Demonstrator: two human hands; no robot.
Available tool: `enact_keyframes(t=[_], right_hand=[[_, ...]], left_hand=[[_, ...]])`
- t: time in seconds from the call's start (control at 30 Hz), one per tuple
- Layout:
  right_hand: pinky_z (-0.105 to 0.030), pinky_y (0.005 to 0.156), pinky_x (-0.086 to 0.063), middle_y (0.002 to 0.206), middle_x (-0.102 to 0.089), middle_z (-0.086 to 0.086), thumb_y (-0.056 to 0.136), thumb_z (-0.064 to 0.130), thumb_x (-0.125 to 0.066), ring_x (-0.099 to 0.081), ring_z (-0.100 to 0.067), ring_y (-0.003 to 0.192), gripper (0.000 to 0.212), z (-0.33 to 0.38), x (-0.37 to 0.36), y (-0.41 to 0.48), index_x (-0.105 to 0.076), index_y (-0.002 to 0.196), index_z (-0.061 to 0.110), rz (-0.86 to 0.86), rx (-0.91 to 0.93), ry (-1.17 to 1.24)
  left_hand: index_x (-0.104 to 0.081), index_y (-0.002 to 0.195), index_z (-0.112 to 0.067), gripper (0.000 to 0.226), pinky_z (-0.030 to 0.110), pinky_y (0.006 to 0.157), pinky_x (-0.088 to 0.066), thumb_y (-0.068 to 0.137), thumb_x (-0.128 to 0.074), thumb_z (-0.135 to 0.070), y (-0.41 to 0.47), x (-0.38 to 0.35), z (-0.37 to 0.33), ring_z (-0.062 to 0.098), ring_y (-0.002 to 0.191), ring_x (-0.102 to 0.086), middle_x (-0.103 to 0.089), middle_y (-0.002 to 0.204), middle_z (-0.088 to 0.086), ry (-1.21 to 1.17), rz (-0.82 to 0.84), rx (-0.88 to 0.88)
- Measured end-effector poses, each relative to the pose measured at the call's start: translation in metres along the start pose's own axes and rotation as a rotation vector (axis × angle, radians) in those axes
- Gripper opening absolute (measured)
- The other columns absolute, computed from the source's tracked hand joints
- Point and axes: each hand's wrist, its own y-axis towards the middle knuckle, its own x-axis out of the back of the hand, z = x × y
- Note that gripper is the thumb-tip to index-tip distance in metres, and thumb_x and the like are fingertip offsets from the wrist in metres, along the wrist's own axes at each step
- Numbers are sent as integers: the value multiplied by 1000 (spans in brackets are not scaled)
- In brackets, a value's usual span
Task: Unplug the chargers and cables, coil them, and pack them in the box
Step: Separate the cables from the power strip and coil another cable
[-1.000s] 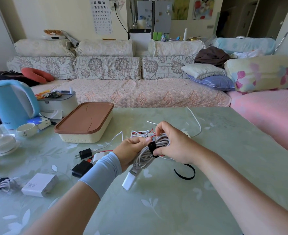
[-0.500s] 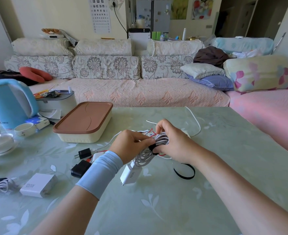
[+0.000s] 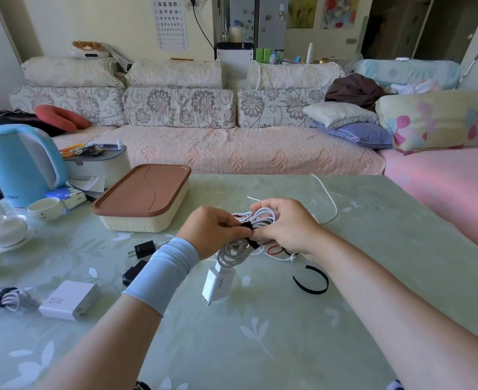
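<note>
While both hands, left (image 3: 212, 230) and right (image 3: 285, 226), pinch the coil (image 3: 239, 247) between them, its charger (image 3: 218, 284) dangles below

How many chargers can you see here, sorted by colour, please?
White chargers: 2, the dangling charger on the coiled cable held by the left hand and right hand, and the 20W charger on the table.
Black chargers: 2, the pronged charger and the half-hidden charger beside the sleeve.
Total: 4.
</note>
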Motion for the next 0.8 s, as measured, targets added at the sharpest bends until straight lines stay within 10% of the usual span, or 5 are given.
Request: enact_keyframes(t=[0.3,0.47,0.8], right_hand=[[-30,95,-53,113,-71,-2,68,1,-86,-67,-10,97,69,5,-14,9,-60,130,16,-27,52,-35],[-38,76,-59,108,-66,-12,83,7,-75,-68,-17,88,73,7,-27,9,-39,145,18,52,-78,309],[-24,78,-47,110,-62,13,68,53,-81,-61,-8,97,80,-3,-108,-18,-42,137,36,355,-96,-439]], left_hand=[[-75,93,-34,15,21,76,-51,79,-75,-27,-3,10,3,4,76,-65,-72,81,-15,153,-65,-129],[-66,91,-28,9,22,71,-49,85,-68,-22,-6,26,17,8,71,-62,-66,81,-16,94,-198,-71],[-47,112,-25,39,46,60,-57,85,-61,-2,-37,79,57,26,63,-59,-64,81,8,-307,-287,148]])
